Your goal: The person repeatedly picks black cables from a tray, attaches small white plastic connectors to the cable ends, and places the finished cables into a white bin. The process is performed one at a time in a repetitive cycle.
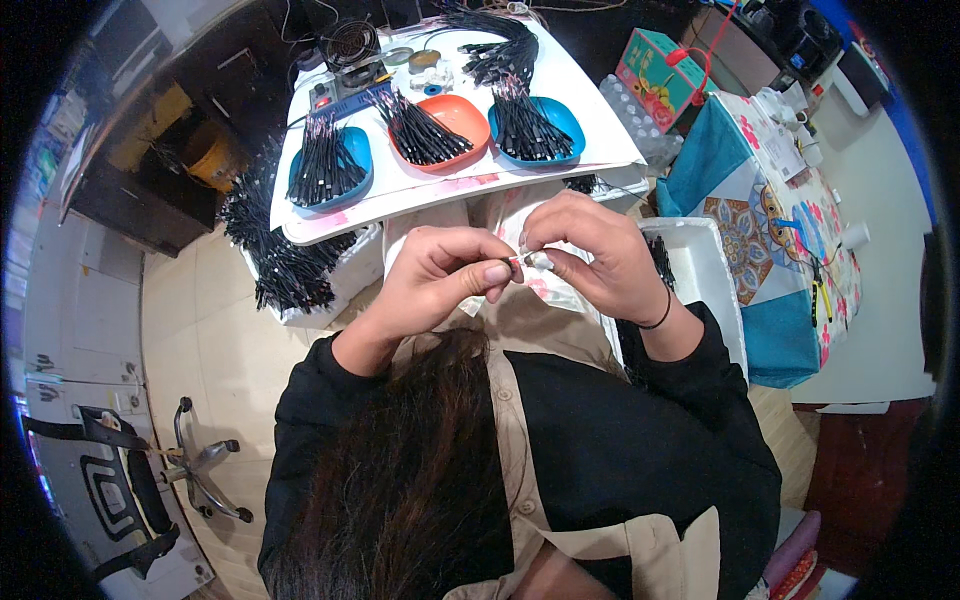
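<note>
My left hand (440,275) pinches the tip of a thin cable (516,261) between thumb and forefinger, and short red and white wire ends show there. My right hand (592,250), with a dark band at its wrist, meets it from the other side, fingers closed on the same wire ends. A small white piece (541,260) lies at the right fingertips; its kind cannot be made out. Both hands are above my lap, just in front of the white table (440,196). Most of the cable is hidden by the fingers.
Black cable bundles fill a left blue tray (361,150), an orange tray (468,118) and a right blue tray (568,125). A small fan (350,44) stands behind. Foam boxes flank my legs; the right foam box (715,270) holds dark cables. A swivel chair (125,480) is at left.
</note>
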Demonstrator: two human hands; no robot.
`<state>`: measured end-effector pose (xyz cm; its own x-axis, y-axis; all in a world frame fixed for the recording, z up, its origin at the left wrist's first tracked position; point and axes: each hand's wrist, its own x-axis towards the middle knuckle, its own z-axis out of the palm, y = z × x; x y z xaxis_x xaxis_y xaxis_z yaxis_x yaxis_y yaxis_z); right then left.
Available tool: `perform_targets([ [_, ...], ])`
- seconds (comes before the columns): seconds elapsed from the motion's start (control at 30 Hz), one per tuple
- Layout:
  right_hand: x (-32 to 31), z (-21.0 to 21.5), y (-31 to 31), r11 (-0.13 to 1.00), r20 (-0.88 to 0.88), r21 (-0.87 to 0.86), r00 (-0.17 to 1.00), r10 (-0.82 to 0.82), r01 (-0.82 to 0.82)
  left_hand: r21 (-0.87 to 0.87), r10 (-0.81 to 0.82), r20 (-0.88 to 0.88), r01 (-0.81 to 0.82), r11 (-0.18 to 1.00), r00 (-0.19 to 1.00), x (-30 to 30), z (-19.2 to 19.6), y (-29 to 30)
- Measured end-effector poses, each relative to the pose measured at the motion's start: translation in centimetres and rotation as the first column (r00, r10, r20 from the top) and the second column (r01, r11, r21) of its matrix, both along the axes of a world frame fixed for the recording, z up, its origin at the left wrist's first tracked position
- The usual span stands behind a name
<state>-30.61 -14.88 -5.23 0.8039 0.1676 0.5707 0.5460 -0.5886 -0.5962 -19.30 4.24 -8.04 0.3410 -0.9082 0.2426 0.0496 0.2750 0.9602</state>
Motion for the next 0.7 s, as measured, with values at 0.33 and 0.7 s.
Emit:
perform_targets([
  [0.33, -0.5, 0.1, 0.3, 1.0, 0.032, -0.006, 0.999, 0.029, -0.029, -0.079, -0.055, -0.356, 0.029, 0.996, 0.933, -0.7, -1.6, -0.3],
  [0.7, 0.9, -3.6, 0.8, 0.684, -0.415, 0.712, 0.882, 0.223, 0.162, -0.176, -0.164, -0.55, 0.078, 0.981, 0.819, -1.1, -2.4, -0.3],
])
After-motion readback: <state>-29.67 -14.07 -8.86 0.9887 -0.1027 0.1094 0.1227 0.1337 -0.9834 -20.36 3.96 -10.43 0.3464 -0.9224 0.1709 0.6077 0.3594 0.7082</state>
